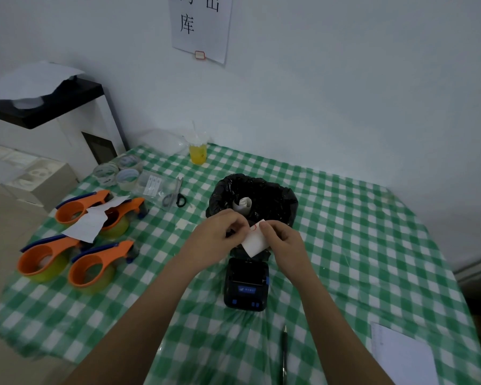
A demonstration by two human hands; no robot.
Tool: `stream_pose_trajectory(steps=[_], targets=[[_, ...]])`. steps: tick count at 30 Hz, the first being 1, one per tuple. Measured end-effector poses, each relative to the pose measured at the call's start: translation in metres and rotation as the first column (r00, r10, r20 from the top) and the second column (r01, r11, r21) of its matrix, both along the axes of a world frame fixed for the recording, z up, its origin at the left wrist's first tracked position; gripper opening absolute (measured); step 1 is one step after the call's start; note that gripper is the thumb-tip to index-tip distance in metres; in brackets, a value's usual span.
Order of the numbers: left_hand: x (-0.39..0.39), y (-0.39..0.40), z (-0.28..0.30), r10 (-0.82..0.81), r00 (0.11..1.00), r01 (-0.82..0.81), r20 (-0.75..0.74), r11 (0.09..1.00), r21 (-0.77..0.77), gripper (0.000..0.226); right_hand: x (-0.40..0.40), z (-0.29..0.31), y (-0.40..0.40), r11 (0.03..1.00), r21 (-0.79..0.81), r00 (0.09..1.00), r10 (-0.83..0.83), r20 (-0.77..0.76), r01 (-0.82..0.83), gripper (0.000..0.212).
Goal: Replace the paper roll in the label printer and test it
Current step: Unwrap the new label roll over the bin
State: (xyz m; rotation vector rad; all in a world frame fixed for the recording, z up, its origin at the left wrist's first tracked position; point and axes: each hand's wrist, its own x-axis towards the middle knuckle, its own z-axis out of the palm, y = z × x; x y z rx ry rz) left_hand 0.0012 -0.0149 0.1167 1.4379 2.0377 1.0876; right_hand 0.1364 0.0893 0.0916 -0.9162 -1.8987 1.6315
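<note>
A small black label printer [246, 284] with blue buttons sits on the green checked tablecloth, its lid closed. Just above it, both hands hold a white label slip [254, 240] with a red mark at its top edge. My left hand [220, 237] pinches the slip's left edge. My right hand [282, 241] grips its right edge. Behind the hands stands a small bin lined with a black bag [272, 201], and a white paper roll core [243, 204] lies inside it.
Several orange tape dispensers [95, 262] and loose paper slips lie at the left. Clear tape rolls [117, 170], scissors [175, 197] and a yellow drink cup [198, 151] stand further back. A pen [284, 354] and a white notepad [403, 357] lie near the front right.
</note>
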Motion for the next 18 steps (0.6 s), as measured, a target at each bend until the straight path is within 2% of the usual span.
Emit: stream_pose_trajectory(steps=[3,10,14,18], targets=[[-0.001,-0.0012,-0.0014,0.005,0.999,-0.005,0.051,1.0,0.003,0.009,0.0,0.0002,0.0001,1.0,-0.011,1.0,-0.001,-0.003,0.001,0.023],[0.0007,-0.0019,0.0034,0.014,0.996,-0.013,-0.092,1.0,0.013,0.018,-0.0012,0.001,-0.0012,1.0,0.02,1.0,-0.002,0.002,0.002,0.023],[0.0012,-0.0005,0.0033,0.049,0.993,-0.044,-0.109,0.998,0.049,0.015,-0.0023,0.001,-0.0009,0.999,0.032,1.0,-0.001,-0.009,0.001,0.022],[0.0018,0.0008,0.0007,0.062,0.996,-0.057,-0.061,0.995,0.079,0.007,-0.0029,0.0,-0.0017,1.0,-0.004,1.0,-0.004,-0.027,0.004,0.021]])
